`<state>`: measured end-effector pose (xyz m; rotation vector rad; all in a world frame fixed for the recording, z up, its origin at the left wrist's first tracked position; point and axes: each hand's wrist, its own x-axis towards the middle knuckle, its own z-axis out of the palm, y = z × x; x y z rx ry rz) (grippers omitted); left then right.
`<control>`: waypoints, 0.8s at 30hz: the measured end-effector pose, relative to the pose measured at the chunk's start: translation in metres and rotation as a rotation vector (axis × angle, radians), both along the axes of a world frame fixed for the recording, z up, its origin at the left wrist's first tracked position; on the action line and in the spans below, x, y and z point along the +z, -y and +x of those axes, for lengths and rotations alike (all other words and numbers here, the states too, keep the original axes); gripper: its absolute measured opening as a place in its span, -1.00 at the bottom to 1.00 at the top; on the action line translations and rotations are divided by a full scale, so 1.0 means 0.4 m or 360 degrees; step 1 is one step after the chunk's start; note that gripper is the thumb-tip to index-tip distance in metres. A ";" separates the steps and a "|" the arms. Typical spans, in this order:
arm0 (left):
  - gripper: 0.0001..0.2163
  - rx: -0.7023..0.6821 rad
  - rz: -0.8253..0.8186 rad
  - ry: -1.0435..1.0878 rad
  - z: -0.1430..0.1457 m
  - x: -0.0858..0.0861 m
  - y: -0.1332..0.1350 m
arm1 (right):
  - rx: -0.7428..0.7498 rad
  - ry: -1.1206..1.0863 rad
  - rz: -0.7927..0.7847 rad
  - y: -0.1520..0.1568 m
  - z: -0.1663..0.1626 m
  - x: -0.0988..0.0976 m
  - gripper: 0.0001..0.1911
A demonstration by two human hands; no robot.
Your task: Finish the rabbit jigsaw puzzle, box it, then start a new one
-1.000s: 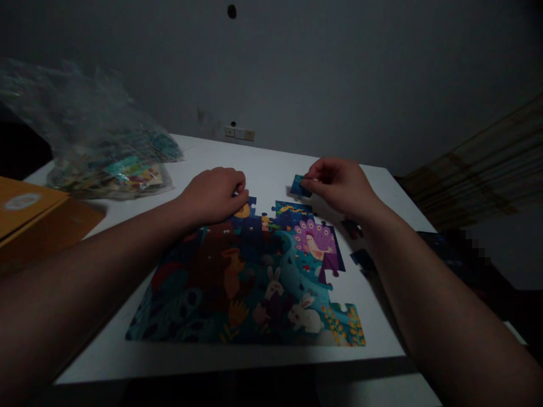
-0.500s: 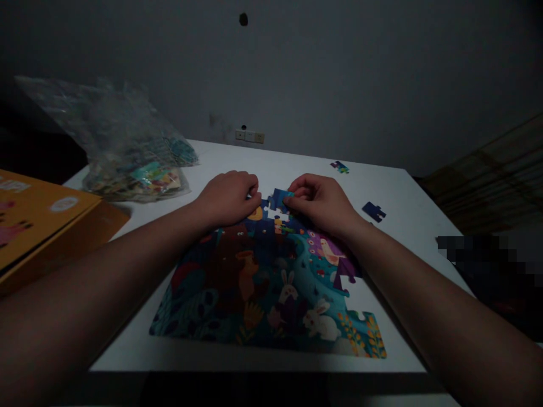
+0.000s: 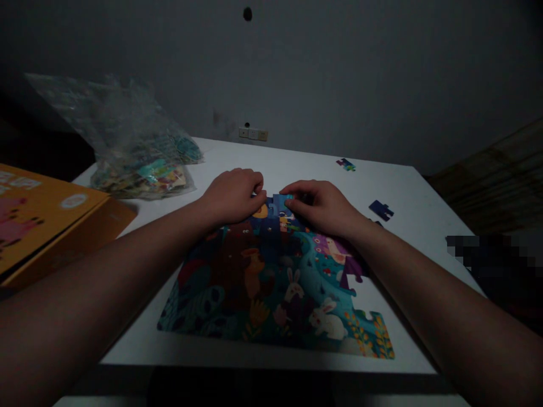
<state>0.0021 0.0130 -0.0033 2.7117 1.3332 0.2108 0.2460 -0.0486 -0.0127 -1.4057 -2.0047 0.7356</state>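
Note:
A partly assembled colourful jigsaw puzzle [image 3: 271, 282] with rabbits and a peacock lies on the white table [image 3: 297, 164]. At its far edge, my right hand [image 3: 324, 206] presses a blue puzzle piece [image 3: 280, 202] down with curled fingers, the piece lying flat against the puzzle's top row. My left hand [image 3: 233, 195] rests beside it, fingers curled and closed, pressing on the puzzle's top edge. The two hands almost touch over the blue piece.
Two loose pieces lie on the table at the right [image 3: 380, 210] and far right [image 3: 346, 164]. A clear plastic bag of puzzle pieces [image 3: 139, 164] sits at the far left. An orange box [image 3: 46, 220] lies at the left edge. The room is dim.
My right hand carried the blue piece leftward from the air down to the puzzle's top edge, meeting my left hand. The view shifted, bringing the loose pieces at the right into sight.

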 end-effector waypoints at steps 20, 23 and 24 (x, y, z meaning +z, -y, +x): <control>-0.71 -0.0014 0.0025 0.0005 -0.002 -0.007 -0.006 | 0.0181 0.0411 0.0298 0.005 0.013 0.011 -0.82; -0.72 -0.0013 0.0041 0.0000 -0.002 -0.008 -0.005 | 0.0184 0.0399 0.0318 0.005 0.012 0.010 -0.82; -0.72 -0.0011 0.0039 0.0000 -0.003 -0.007 -0.005 | 0.0185 0.0406 0.0320 0.005 0.012 0.011 -0.82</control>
